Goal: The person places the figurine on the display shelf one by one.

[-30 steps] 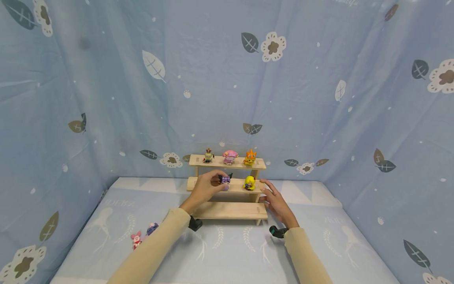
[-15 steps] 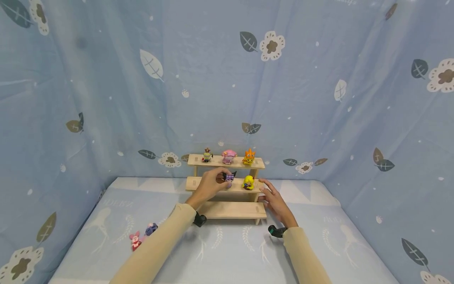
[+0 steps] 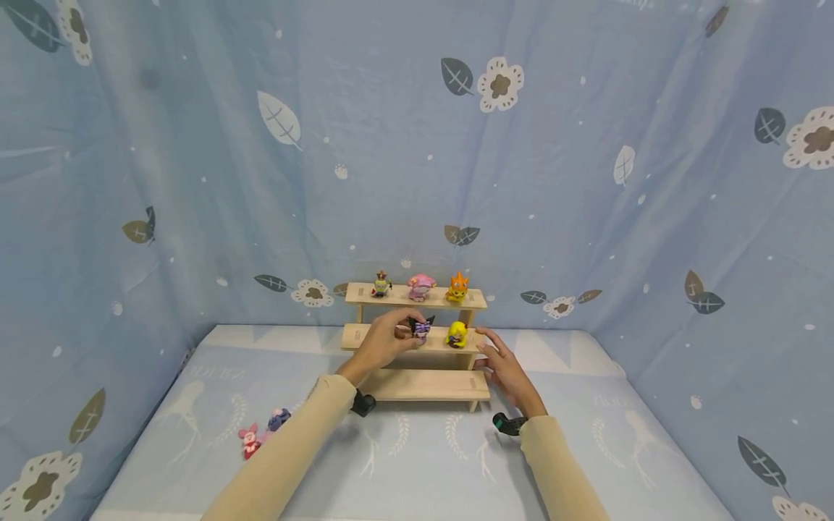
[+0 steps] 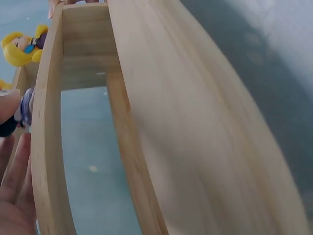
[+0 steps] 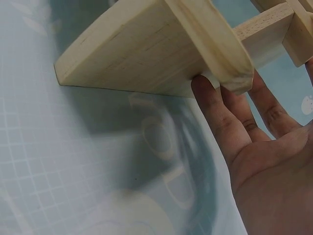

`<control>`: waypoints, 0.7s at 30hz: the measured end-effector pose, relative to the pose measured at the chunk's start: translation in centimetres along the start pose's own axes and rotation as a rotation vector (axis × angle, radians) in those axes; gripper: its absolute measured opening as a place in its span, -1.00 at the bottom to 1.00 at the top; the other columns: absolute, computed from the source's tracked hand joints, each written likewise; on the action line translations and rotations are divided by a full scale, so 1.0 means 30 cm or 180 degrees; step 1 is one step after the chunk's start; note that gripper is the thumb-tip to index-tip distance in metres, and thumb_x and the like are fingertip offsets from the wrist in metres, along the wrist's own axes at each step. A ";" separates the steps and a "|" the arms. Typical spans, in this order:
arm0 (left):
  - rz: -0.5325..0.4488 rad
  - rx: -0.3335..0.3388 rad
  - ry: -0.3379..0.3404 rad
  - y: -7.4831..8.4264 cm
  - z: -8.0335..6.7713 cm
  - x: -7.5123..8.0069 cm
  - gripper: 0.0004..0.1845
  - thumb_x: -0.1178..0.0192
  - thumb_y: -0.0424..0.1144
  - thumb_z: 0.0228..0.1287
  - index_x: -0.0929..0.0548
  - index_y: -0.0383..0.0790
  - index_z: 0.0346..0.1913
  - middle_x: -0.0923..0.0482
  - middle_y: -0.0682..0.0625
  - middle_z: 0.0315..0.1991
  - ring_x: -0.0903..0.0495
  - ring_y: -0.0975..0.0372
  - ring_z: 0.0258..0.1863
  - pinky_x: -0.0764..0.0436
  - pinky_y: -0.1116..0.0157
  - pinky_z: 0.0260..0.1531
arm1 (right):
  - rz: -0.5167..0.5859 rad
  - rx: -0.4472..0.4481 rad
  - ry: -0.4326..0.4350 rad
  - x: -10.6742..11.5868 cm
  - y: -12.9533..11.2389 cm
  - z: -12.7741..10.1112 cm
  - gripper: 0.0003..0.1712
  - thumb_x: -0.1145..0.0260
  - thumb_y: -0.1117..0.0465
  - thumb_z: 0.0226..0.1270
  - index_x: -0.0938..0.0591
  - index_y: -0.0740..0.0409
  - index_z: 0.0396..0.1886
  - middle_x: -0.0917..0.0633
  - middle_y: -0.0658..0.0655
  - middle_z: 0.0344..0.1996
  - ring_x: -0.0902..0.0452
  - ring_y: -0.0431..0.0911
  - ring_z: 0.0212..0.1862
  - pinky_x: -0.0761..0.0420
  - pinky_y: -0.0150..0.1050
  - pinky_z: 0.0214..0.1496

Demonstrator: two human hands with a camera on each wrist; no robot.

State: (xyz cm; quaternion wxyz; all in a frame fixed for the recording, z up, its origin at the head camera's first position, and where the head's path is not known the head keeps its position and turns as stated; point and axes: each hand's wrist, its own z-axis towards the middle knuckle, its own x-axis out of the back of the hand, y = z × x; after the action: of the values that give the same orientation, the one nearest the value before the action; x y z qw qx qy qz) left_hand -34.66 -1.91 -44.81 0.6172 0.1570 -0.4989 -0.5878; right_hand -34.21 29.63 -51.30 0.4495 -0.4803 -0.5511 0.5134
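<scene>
Purple figurine [image 3: 420, 329]: small, light, rigid, likely tippy; best pinched round its body. Left hand [image 3: 381, 343] pinches it on wooden shelf [image 3: 365, 336]; right hand [image 3: 504, 369] flat, relaxed.

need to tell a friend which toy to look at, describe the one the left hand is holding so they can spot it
Find the wooden three-step shelf against the blue curtain. On its middle step, the left hand pinches a small purple toy with black ears, left of the yellow toy, the only other figure there.
</scene>
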 end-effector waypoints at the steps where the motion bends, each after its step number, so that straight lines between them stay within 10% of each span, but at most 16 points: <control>1: 0.0021 -0.0002 0.0013 0.000 -0.003 0.006 -0.55 -0.50 -0.36 0.21 -0.66 -0.03 0.14 -0.61 -0.02 0.10 -0.68 0.02 0.01 -0.72 0.19 -0.07 | -0.0005 0.0002 0.0009 -0.002 -0.001 -0.002 -0.35 -0.24 -0.18 0.53 -0.31 -0.33 0.53 -0.44 0.23 0.40 -0.55 0.19 0.10 -0.61 0.00 0.14; 21: 0.0141 -0.0006 0.0171 -0.016 -0.089 0.120 -0.22 -0.46 -0.45 0.23 -0.41 -0.08 0.49 -0.54 -0.14 0.20 -0.63 -0.04 0.01 -0.71 0.17 -0.09 | -0.0064 0.0029 -0.0019 -0.010 -0.008 -0.015 -0.34 -0.23 -0.18 0.54 -0.29 -0.32 0.55 -0.41 0.27 0.42 -0.59 0.10 0.06 -0.62 -0.04 0.11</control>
State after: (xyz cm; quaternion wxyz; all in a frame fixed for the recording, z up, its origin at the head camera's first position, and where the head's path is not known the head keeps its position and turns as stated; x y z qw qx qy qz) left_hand -33.46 -6.25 -44.83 0.6433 0.1611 -0.4850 -0.5700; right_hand -33.74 29.40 -51.05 0.4552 -0.4712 -0.5548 0.5128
